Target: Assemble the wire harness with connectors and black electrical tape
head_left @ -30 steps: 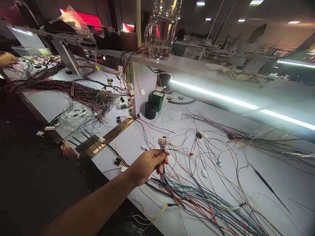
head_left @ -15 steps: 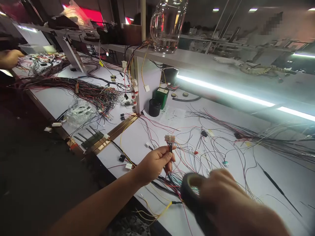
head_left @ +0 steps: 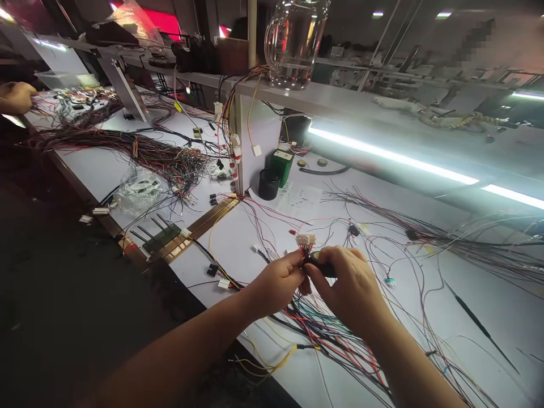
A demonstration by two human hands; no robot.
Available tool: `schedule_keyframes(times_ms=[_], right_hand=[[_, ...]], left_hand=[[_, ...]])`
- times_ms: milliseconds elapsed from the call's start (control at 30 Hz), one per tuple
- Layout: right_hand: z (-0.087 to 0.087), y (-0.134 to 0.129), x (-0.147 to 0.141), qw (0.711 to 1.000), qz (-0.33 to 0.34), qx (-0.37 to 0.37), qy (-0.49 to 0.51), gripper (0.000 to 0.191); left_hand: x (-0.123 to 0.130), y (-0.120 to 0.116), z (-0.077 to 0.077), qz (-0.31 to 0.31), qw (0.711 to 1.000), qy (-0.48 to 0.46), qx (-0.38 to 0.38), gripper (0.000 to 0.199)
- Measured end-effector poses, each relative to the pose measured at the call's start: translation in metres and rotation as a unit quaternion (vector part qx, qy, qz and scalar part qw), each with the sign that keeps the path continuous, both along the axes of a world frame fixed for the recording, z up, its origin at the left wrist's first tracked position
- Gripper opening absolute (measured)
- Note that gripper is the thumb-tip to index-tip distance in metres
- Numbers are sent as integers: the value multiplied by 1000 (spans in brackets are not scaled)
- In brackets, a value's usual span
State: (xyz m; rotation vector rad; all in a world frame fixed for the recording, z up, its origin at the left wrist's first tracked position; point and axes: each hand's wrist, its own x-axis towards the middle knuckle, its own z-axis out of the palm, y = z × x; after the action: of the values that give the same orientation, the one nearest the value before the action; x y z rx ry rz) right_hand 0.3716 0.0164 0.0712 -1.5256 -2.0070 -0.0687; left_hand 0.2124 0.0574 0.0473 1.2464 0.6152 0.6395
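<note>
A small white connector (head_left: 306,239) is held up above the white worktop (head_left: 467,294), just over the fingertips of the left hand (head_left: 278,280). The grip of the left hand is closed on the bundle of thin wires (head_left: 304,253) directly below the connector, thumb and fingers pinched together. The right hand (head_left: 348,283) is brought against the left, its fingers closed on a black roll of tape (head_left: 322,264) that is pressed to the wires just beneath the connector. From the two hands the coloured wires (head_left: 340,345) are trailed down across the worktop toward the near edge. Further back, a black cup (head_left: 269,184) and a green box (head_left: 280,165) are set side by side near a white upright. A glass jug (head_left: 295,42) is seen on the shelf (head_left: 340,105) above. At the far left, another person's hand (head_left: 15,96) is seen over a separate heap of wires (head_left: 140,153).
</note>
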Motion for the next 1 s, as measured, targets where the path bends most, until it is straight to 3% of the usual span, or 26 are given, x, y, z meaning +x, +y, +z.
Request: schedule_keyframes(times_ms=[200, 367, 467, 633, 767, 900, 1000], right_hand=[[-3, 7, 1, 997, -23, -60, 36, 18], [4, 10, 7, 982, 56, -147, 108, 6], [5, 13, 11, 971, 77, -166, 155, 9], [-2, 22, 3, 979, 63, -130, 144, 8], [-6, 26, -6, 986, 56, -72, 140, 15], [-4, 22, -18, 992, 45, -18, 118, 2], [-2, 17, -31, 996, 17, -13, 89, 4]], left_hand=[[-4, -2, -2, -10, 999, -16, -36, 30], [-9, -3, -10, -16, 992, -90, -87, 26], [-11, -4, -12, -12, 981, -126, -145, 32], [-14, -6, -9, 8, 966, -176, -187, 39], [-15, -8, -7, 63, 962, -175, -200, 40], [-15, -10, -10, 111, 950, -199, -214, 38], [-15, -11, -14, 118, 944, -221, -214, 43]])
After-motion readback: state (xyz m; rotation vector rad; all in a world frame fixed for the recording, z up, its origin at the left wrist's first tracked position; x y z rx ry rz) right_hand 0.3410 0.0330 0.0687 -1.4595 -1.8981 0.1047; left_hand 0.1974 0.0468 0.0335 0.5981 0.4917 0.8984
